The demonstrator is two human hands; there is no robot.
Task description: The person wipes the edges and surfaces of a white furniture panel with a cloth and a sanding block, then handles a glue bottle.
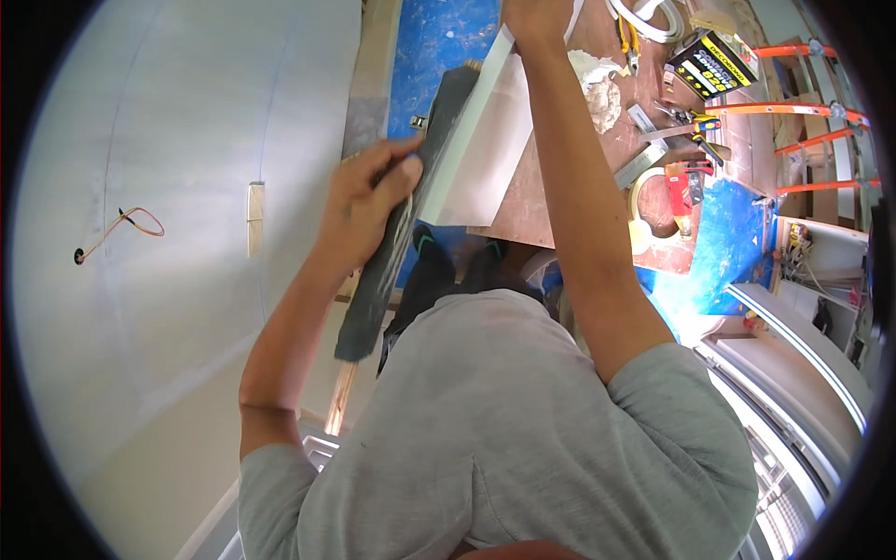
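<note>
My left hand is closed, thumb and forefinger pinched together over a long dark grey board with whitish streaks along it. Whatever is between those fingers is too small to make out. A white sheet with a folded-up edge lies alongside the board, sloping toward the top. At the upper edge of the view my right hand rests by the far end of this white sheet. Its fingers are cut off by the frame, so its grip does not show.
A brown work board carries pliers, crumpled off-white material, a black and yellow adhesive tin, a tape roll and a red-handled knife. An orange ladder stands right. On the left, wires protrude from a pale wall panel.
</note>
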